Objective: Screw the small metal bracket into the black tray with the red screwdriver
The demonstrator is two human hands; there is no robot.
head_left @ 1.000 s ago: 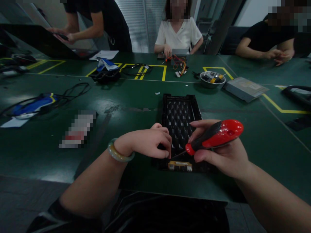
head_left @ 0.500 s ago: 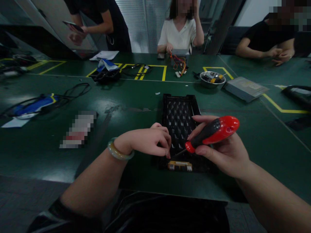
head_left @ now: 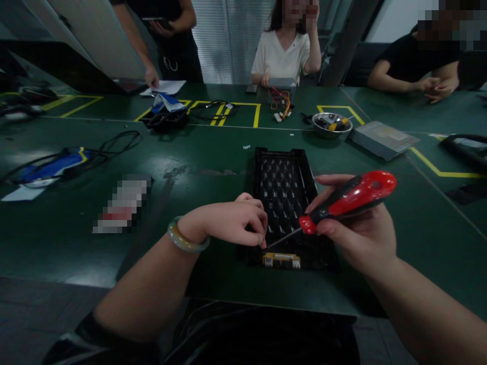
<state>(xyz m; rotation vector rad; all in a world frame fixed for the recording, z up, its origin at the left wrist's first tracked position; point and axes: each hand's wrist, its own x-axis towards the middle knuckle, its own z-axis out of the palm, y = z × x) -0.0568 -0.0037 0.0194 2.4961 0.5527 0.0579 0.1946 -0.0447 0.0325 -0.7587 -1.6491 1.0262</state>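
My right hand (head_left: 355, 223) is closed around the red and black handle of a screwdriver (head_left: 352, 197). Its thin shaft slants down to the left, and the tip reaches the fingertips of my left hand (head_left: 243, 220). Those fingers are curled and pinched together over the near left part of a black plastic panel (head_left: 281, 195); whatever they pinch is hidden. The panel lies on the table and has a raised, diamond-like pattern. A small tan circuit board (head_left: 282, 260) with silvery ports sits at its near end, just below the screwdriver tip.
A metal bowl of tools (head_left: 332, 125) and a flat grey metal box (head_left: 384, 139) stand beyond the panel to the right. Blue items with black cable (head_left: 55, 165) lie left on the green table (head_left: 198, 152). Coloured wires (head_left: 281, 104) rest near a person opposite; two other people are there.
My right hand and the screwdriver handle have moved right and slightly up, showing more shaft. My left hand has stayed put. At the far left, a person has lowered a hand to the papers.
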